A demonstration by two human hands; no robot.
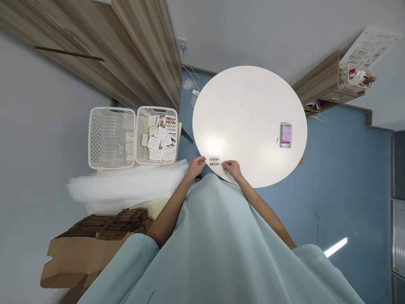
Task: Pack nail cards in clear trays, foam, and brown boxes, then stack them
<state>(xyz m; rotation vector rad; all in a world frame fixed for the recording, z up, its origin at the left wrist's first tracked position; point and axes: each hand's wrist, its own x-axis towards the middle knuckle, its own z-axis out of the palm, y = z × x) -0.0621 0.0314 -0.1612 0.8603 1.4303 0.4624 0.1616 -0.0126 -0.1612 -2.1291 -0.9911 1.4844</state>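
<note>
A small card of press-on nails (214,161), two rows of shiny reddish-brown ovals, lies flat near the front edge of the round white table (247,101). My left hand (196,165) is just to its left at the table's rim, fingers stretched towards the card and holding nothing I can see. On the other side, my right hand (232,168) rests by the card's right edge with its fingers curled together. Whatever those fingertips may pinch is too small to make out.
Left of the table, one white basket (139,145) holds several similar cards and another basket (91,139) holds clear plastic boxes. White wrapping sheets (126,188) and folded cardboard (85,253) lie nearer me. A phone-like pink-purple object (285,135) sits on the table's right.
</note>
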